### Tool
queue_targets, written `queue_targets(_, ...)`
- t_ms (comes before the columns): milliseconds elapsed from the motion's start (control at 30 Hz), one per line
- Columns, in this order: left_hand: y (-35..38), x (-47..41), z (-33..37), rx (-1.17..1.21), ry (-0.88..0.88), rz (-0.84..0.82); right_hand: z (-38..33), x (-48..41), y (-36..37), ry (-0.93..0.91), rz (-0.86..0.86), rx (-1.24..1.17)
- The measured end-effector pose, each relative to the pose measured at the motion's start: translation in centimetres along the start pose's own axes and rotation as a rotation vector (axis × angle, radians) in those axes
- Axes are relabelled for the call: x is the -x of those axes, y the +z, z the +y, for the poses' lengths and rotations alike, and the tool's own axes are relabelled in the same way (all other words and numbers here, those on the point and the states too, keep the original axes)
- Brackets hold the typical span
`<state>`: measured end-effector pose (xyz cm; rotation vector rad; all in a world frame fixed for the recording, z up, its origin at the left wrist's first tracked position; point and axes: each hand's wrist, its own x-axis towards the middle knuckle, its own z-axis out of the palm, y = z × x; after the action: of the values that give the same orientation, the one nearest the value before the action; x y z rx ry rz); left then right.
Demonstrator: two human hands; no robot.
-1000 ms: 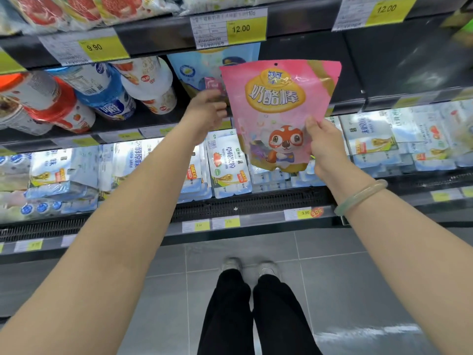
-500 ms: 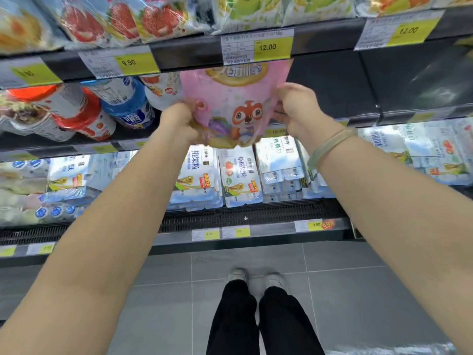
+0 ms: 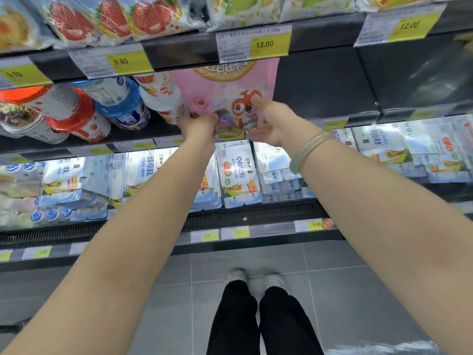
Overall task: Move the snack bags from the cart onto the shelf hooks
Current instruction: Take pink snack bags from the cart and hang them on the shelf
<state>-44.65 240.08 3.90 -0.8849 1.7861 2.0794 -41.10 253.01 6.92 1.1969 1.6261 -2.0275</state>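
Observation:
A pink snack bag (image 3: 225, 90) with a cartoon squirrel hangs under the dark shelf edge (image 3: 179, 53), its top hidden behind the 12.00 price tag (image 3: 253, 44). My left hand (image 3: 198, 125) pinches the bag's lower left corner. My right hand (image 3: 271, 119) holds the lower right part, thumb pressed on the front near the squirrel. Any hook is hidden behind the shelf edge. The cart is out of view.
Yogurt bottles (image 3: 120, 103) lie on the shelf just left of the bag. The bay to the right (image 3: 325, 83) is dark and bare. Yogurt multipacks (image 3: 238, 172) fill the lit shelf below. Fruit packs (image 3: 115, 19) sit above. My feet (image 3: 256, 278) stand on grey tiles.
Both hands have pushed the pink bag up and deeper under the shelf; its top went from fully visible to hidden behind the price tag. My left hand moved onto the bag's lower corner.

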Motion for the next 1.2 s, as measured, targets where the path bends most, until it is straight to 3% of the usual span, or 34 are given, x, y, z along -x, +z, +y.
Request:
queue_targets(167, 1.2, 1.5, 0.1, 0.037, -0.212, -0.126, 0.4, -0.5, 0.8, 0.029, -0.099, -0.109)
queue_targets(633, 2.4, 0.1, 1.2, -0.021, -0.124, -0.171, -1.5, -1.8, 1.9, -0.086, 0.012, -0.128)
queue_targets(933, -0.2, 1.2, 1.0, -0.138, -0.121, -0.165, 0.2, -0.5, 1.7, -0.021, -0.065, -0.009)
queue_targets(1200, -8.4, 6.1, 3.9, -0.122, -0.027, -0.028, 2.0, 7.3, 7.6, 0.031, -0.302, 0.216)
